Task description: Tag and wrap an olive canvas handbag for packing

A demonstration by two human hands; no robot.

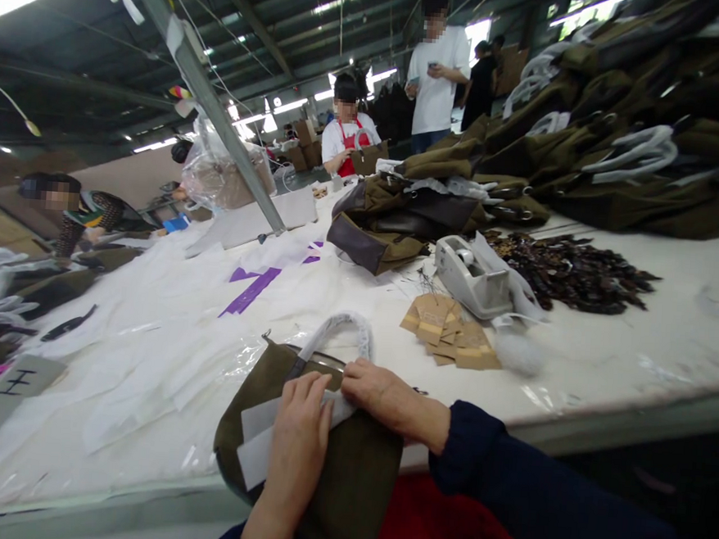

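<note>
An olive canvas bag [350,486] lies at the near edge of the white-covered table [135,484], its top zip [319,359] facing away from me. A white handle wrapped in clear plastic [338,331] arches above it. My left hand [297,437] grips the bag's near face, pressing on a white paper sheet [256,443]. My right hand [384,398] lies across the bag's top edge, its fingers on the paper's upper end. Part of the sheet is hidden under my hands.
Beyond the bag lie kraft hang tags [447,333], a grey tape dispenser [473,277], dark brown leather pieces [569,272] and piled olive bags [620,148]. Purple strips [250,291] lie on white sheets. Co-workers stand and sit across the table.
</note>
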